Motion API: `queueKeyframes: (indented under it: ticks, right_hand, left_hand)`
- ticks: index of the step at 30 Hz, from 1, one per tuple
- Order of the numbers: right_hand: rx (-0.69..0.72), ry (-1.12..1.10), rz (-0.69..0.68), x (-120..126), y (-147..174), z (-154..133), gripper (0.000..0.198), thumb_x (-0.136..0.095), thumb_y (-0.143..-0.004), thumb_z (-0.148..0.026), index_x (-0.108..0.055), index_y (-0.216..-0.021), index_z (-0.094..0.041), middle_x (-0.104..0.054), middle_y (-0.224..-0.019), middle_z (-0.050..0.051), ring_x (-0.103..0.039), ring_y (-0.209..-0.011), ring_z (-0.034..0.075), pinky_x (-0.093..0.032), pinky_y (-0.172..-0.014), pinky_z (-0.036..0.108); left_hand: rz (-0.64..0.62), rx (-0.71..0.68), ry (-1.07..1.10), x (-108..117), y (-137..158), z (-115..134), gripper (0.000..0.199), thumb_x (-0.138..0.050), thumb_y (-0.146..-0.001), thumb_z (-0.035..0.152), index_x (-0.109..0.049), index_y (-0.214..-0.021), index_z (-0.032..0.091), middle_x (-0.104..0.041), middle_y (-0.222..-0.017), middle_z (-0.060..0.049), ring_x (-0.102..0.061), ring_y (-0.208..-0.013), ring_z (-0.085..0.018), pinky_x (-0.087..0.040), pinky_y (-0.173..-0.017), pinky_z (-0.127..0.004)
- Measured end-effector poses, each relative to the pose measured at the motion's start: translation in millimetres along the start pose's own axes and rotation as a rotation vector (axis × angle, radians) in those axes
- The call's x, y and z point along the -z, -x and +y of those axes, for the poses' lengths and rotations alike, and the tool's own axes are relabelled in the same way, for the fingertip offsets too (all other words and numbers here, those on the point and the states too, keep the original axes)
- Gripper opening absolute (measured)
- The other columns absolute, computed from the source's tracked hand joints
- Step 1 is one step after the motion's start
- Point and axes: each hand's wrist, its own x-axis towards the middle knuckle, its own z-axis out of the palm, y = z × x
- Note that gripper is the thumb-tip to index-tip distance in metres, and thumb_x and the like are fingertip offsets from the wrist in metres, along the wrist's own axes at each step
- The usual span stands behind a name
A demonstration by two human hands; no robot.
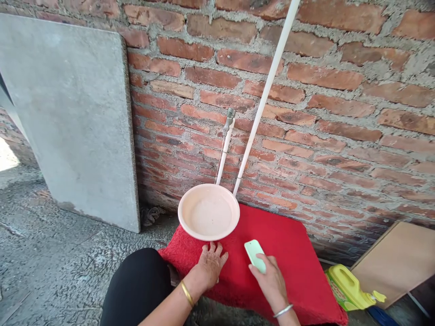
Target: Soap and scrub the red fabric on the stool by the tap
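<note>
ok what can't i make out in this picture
Pale green object, head view: near end covered by the right hand.
Yellow jug, head view: label print too small to read.
Long white pipe, head view: top cut off by the upper edge.

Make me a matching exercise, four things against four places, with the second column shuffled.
Things
1. Washbasin
2. Pale green oblong object
3. Yellow jug
4. Grey slab

Places
A. By the right edge of the red cloth
B. Upright by the brick wall, left of the cloth
C. On the cloth, just ahead of the left hand
D. In the right hand

Pairs: 1-C, 2-D, 3-A, 4-B
</note>
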Motion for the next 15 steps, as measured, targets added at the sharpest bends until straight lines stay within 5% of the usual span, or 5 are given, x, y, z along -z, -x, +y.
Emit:
queueKeyframes:
  ticks: [7, 15]
  right_hand:
    - [0.228, 0.095, -0.033, -18.7, -15.7, -70.1, 0.032, -0.064, -0.081, -0.031, -0.068, -0.113, -0.029, -0.061, -0.104, 0.003, -0.063, -0.101, 0.021, -0.045, -0.090, 0.028]
    - [-0.066, 0.145, -0.017, 1.8, -39.5, -30.7, 0.035, -0.054, -0.090, -0.044, -0.063, -0.120, -0.030, -0.057, -0.103, 0.003, -0.065, -0.095, 0.019, -0.047, -0.077, 0.027]
  left_hand:
    - [0.008, -0.012, 0.008, -9.3, -3.6, -4.8, 0.088, -0.076, -0.078, 0.044, -0.031, -0.153, 0.030, -0.027, -0.161, -0.016, -0.021, -0.147, -0.039, -0.022, -0.115, -0.060]
    - [0.062, -0.030, 0.034, -18.1, -3.7, -6.8, 0.084, -0.073, -0.080, 0.046, -0.031, -0.152, 0.033, -0.027, -0.161, -0.014, -0.023, -0.146, -0.039, -0.023, -0.114, -0.061]
